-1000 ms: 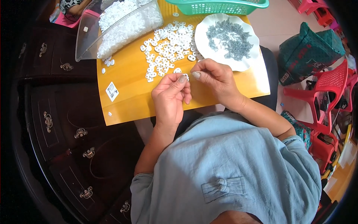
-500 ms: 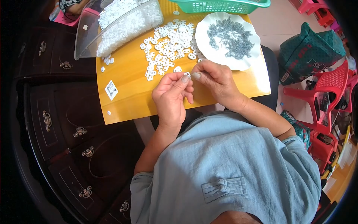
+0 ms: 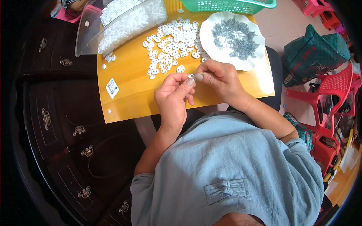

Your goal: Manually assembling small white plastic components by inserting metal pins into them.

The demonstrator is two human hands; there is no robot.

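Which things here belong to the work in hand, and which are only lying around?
Likely in the work:
small white piece pinched by the left hand, right hand close
loose white pieces
plate with grey sticks
clear box of white pieces

Apparently just lying about:
green bag
red chair
white sticker
green basket, perhaps

Left hand: thumb pressed against bent index, other fingers loosely curled, wrist nearly straight, forearm angled up and rightward. Right hand: back upward, thumb and index pinched together, tips right by left thumb's tip; forearm slants in from lower right, elbow bent.
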